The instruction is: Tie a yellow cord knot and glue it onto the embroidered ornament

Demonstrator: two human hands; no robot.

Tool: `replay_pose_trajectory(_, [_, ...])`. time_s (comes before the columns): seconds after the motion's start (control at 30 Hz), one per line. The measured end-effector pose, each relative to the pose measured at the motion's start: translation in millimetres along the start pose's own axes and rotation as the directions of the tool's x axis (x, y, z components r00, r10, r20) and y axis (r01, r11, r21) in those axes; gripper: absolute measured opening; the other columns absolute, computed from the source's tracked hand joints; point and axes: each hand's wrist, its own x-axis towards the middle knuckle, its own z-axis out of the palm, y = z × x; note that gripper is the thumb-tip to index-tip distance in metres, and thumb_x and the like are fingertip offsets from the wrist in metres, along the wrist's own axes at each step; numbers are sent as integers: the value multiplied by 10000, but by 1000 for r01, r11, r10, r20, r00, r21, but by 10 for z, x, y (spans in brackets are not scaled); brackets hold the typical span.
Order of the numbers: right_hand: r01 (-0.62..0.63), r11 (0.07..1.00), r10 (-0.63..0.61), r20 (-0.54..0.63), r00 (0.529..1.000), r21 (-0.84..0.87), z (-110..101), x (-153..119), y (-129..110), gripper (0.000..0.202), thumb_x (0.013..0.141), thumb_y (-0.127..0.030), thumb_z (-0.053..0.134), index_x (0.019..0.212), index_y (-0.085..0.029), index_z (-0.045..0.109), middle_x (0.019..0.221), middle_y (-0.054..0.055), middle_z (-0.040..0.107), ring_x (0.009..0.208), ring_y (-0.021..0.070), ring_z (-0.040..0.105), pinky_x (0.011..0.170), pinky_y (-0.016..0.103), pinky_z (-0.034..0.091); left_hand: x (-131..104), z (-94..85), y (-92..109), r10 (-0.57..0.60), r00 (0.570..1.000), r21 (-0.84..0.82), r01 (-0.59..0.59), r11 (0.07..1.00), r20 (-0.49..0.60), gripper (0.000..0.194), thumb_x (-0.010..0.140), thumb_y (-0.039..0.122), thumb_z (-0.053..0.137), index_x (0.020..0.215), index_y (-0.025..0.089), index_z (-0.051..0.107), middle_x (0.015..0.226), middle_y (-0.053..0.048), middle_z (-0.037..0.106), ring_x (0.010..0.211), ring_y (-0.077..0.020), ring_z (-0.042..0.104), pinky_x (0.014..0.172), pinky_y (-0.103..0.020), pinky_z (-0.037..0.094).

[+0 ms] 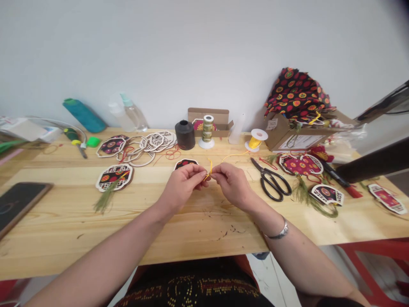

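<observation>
Both hands meet above the middle of the wooden table. My left hand (pixel 187 181) pinches a thin yellow cord (pixel 210 167) between thumb and finger. From the other side my right hand (pixel 230 181) pinches the same cord, its fingertips close beside the left ones. The cord runs from my right hand back to a white spool with yellow cord (pixel 256 139). Behind my left hand lies a dark patterned piece with a pale rim (pixel 185 163), partly covered by the fingers.
Black scissors (pixel 271 181) lie right of my right hand. A phone (pixel 22 204) rests at the left. Tasselled ornament (pixel 114 177), pale frames (pixel 159 140), black thread cone (pixel 185 135) and green spool (pixel 207 130) stand or lie behind. A fabric-filled cardboard box (pixel 295 140) is back right.
</observation>
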Motion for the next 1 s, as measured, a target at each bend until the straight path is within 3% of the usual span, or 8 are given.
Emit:
replay_pose_trajectory(0.17, [30, 999, -30, 15, 999, -41, -5, 3, -1, 143, 812, -115, 510, 715, -174, 597, 680, -1, 616, 637, 105, 543, 611, 211, 406, 18, 6, -17, -59, 997, -69, 63, 996, 49, 162, 709, 269, 669, 801, 144, 622, 675, -4, 651, 579, -86, 559, 543, -209, 404])
replay_pose_trajectory(0.57, [23, 999, -21, 39, 999, -44, -14, 11, -17, 122, 812, -123, 520, 729, -176, 592, 704, -1, 614, 644, 104, 537, 611, 213, 402, 29, -39, 28, -104, 992, 111, 96, 989, 69, 189, 720, 311, 660, 640, 140, 647, 543, 5, 602, 473, -70, 482, 473, -205, 363])
replay_pose_trajectory(1.0, [-47, 996, 46, 13, 999, 82, -18, 19, -16, 98, 801, -164, 531, 734, -171, 603, 698, 1, 633, 642, 106, 552, 612, 223, 421, 37, -56, 4, -163, 982, -44, 168, 985, 91, 164, 664, 304, 711, 676, 145, 672, 605, -29, 644, 501, -86, 527, 436, -200, 341])
